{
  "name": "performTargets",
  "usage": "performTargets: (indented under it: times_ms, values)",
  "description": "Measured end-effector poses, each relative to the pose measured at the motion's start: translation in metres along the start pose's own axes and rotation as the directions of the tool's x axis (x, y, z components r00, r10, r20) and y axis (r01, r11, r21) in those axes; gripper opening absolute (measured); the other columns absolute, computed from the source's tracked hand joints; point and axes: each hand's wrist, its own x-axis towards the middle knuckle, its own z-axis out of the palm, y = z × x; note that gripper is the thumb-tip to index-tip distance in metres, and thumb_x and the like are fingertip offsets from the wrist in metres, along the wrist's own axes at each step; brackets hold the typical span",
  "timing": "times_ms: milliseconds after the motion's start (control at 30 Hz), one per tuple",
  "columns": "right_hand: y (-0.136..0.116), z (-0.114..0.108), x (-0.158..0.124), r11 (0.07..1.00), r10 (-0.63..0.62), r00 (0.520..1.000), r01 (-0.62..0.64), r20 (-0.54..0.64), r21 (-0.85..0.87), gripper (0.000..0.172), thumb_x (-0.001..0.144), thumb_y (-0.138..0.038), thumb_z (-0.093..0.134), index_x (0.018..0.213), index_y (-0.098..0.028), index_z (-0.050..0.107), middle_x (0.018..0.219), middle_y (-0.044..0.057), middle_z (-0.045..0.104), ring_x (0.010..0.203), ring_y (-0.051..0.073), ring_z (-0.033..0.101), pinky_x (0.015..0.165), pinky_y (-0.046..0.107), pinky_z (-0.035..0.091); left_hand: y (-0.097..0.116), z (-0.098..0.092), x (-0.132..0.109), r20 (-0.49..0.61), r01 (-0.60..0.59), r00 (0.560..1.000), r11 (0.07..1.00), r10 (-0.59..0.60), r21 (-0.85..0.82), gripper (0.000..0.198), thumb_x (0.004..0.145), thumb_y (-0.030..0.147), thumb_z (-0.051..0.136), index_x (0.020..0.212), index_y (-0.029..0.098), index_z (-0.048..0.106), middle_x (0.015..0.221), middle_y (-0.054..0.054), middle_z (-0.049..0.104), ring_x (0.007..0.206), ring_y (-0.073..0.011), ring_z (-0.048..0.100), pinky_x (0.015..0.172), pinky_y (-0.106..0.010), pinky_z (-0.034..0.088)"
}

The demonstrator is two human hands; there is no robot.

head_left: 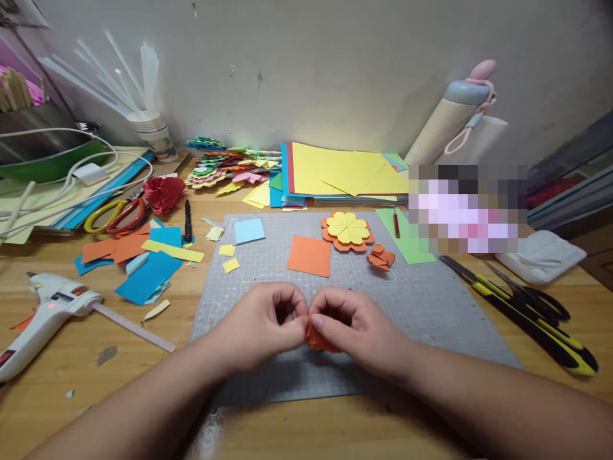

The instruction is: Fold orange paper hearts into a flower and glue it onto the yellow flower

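Note:
My left hand (pixel 275 322) and my right hand (pixel 352 326) meet above the grey cutting mat (pixel 268 383), fingertips pinched on a small piece of folded orange paper (pixel 323 342). Much of that piece is hidden by my fingers. Just beyond my hands lies a flat orange paper square (pixel 309 256). To its right are a yellow-and-orange paper flower (pixel 347 230) and a small folded orange paper piece (pixel 381 257). A light blue paper square (pixel 249 230) and two little yellow squares (pixel 231 265) rest on the mat's left part.
At left, a glue gun (pixel 62 306) lies near blue and orange paper scraps (pixel 148 278), with scissors (pixel 127 214) behind. A utility knife (pixel 531 322) and black scissors (pixel 541 300) lie at right. Stacked coloured paper (pixel 345 169) and paper flowers (pixel 205 176) line the back.

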Motion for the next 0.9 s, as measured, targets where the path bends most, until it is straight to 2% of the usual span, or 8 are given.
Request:
performTargets:
  times_ms: [100, 233, 333, 533, 667, 900]
  values:
    - [-0.0004, 0.0002, -0.0002, 0.999, 0.023, 1.000, -0.022, -0.019, 0.048, 0.019, 0.084, -0.027, 0.053, 0.068, -0.018, 0.051, 0.058, -0.003, 0.053, 0.050, 0.008, 0.042, 0.047, 0.022, 0.035, 0.0019, -0.0004, -0.0002, 0.027, -0.005, 1.000, 1.000, 0.006, -0.025, 0.009, 0.068, 0.022, 0.060, 0.068, 0.016, 0.054, 0.059, 0.005, 0.048, 0.056, -0.0088, 0.040, 0.053, -0.023, 0.030]
    - [-0.0003, -0.0007, -0.0002, 0.999, -0.050, 0.979, 0.052, -0.197, 0.009, 0.020, 0.085, -0.028, 0.053, 0.069, -0.017, 0.054, 0.062, -0.002, 0.053, 0.053, 0.009, 0.045, 0.050, 0.022, 0.036, 0.0044, 0.0002, 0.0008, -0.016, -0.037, 0.999, 0.984, 0.035, -0.177, 0.018, 0.075, 0.033, 0.058, 0.076, 0.015, 0.054, 0.066, 0.004, 0.052, 0.061, -0.0099, 0.046, 0.060, -0.024, 0.037]
    - [0.0015, -0.0009, -0.0013, 0.996, -0.087, 0.964, 0.083, -0.251, -0.025, 0.021, 0.086, -0.030, 0.053, 0.070, -0.017, 0.055, 0.062, -0.002, 0.052, 0.054, 0.009, 0.045, 0.051, 0.023, 0.037, 0.0017, 0.0024, 0.0013, -0.015, -0.033, 0.999, 0.992, 0.031, -0.121, 0.022, 0.075, 0.036, 0.061, 0.076, 0.015, 0.055, 0.067, 0.003, 0.053, 0.060, -0.0104, 0.045, 0.058, -0.025, 0.036]
    - [0.0022, -0.0018, -0.0002, 0.989, -0.110, 0.975, 0.088, -0.192, -0.120, 0.017, 0.084, -0.024, 0.052, 0.068, -0.018, 0.053, 0.061, -0.002, 0.052, 0.057, 0.010, 0.047, 0.055, 0.024, 0.039, -0.0019, 0.0037, -0.0002, -0.056, -0.014, 0.998, 1.000, 0.014, -0.002, 0.017, 0.071, 0.031, 0.061, 0.071, 0.014, 0.056, 0.063, 0.002, 0.052, 0.057, -0.0105, 0.042, 0.055, -0.025, 0.033]
    - [0.0010, -0.0024, 0.0011, 0.986, -0.118, 0.983, 0.099, -0.142, -0.131, 0.018, 0.083, -0.021, 0.052, 0.066, -0.018, 0.052, 0.059, -0.003, 0.053, 0.055, 0.009, 0.046, 0.053, 0.024, 0.038, 0.0025, 0.0024, -0.0016, -0.084, -0.035, 0.996, 0.999, 0.036, 0.009, 0.015, 0.071, 0.030, 0.061, 0.071, 0.015, 0.056, 0.063, 0.003, 0.052, 0.057, -0.0098, 0.042, 0.054, -0.024, 0.033]
    - [0.0021, -0.0002, -0.0031, 0.978, -0.155, 0.970, 0.125, -0.185, -0.164, 0.022, 0.085, -0.023, 0.052, 0.064, -0.018, 0.052, 0.059, -0.002, 0.054, 0.054, 0.010, 0.047, 0.054, 0.024, 0.039, 0.0052, 0.0017, -0.0024, -0.112, -0.047, 0.993, 0.999, 0.046, -0.003, 0.021, 0.073, 0.034, 0.063, 0.071, 0.014, 0.060, 0.067, -0.001, 0.060, 0.061, -0.0118, 0.049, 0.057, -0.025, 0.038]
